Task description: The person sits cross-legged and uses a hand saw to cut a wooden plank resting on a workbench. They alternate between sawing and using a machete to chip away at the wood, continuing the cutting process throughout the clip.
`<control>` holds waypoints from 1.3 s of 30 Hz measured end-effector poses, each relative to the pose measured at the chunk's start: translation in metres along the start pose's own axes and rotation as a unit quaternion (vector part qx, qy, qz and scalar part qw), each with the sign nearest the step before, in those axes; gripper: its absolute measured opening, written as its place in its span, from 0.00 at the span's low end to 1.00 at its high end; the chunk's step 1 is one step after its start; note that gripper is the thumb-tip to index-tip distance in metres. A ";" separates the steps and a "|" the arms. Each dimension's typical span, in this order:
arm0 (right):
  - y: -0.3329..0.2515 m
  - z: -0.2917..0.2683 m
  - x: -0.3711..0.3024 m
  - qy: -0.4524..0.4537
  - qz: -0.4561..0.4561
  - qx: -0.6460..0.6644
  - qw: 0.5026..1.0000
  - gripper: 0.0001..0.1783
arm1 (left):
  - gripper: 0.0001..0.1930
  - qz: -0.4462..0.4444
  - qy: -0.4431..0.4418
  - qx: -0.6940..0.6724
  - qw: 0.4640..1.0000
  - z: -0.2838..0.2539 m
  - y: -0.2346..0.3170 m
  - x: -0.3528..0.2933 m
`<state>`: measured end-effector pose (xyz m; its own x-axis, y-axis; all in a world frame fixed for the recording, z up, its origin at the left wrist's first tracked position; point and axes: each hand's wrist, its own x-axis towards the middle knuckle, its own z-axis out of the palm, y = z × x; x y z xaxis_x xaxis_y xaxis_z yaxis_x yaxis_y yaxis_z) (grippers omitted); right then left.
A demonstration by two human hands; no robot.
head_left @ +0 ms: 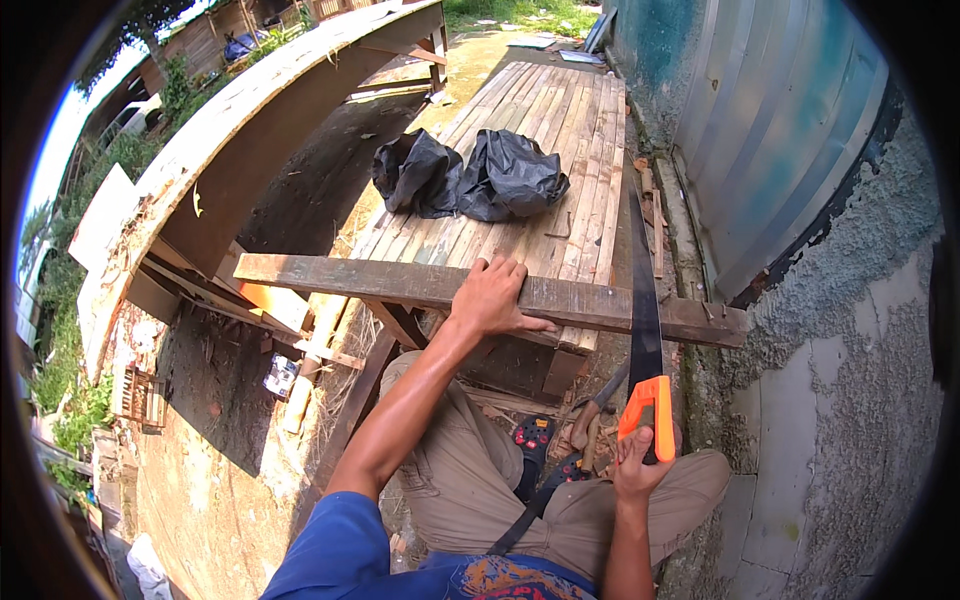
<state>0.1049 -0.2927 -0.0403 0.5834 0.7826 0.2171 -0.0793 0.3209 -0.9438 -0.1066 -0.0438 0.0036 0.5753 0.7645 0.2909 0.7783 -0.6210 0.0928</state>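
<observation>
A: What is seen largest?
B: A long table of pale slats (590,150); across its near end a dark squared wooden beam (575,302) is laid.
A: And over that?
B: A long-bladed, orange-handled handsaw (646,340) is held across near the right end; whether the wood is touched cannot be told.
A: Farther off?
B: Crumpled black plastic bags (510,178) are heaped on the slats.
A: The fingers?
B: The beam is clasped from above by the left hand (490,297); the saw's handle is gripped by the right hand (635,465).
</observation>
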 end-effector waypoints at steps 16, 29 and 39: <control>0.014 -0.010 0.002 -0.025 0.008 -0.046 0.999 0.21 | 0.34 -0.120 -0.077 -0.053 0.988 -0.035 -0.088 -0.019; 0.035 -0.022 -0.002 -0.041 -0.050 -0.167 0.984 0.19 | 0.38 -0.248 -0.127 0.002 0.961 -0.053 -0.097 -0.019; 0.024 -0.013 -0.002 -0.060 -0.061 -0.174 0.981 0.19 | 0.28 -0.119 0.054 -0.012 0.991 -0.013 -0.112 -0.037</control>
<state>0.1125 -0.2930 -0.0667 0.4696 0.8143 0.3412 0.2780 0.2304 -0.9325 -0.2181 -0.0045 -0.0046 0.3443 0.8680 0.3579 0.8820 -0.4296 0.1935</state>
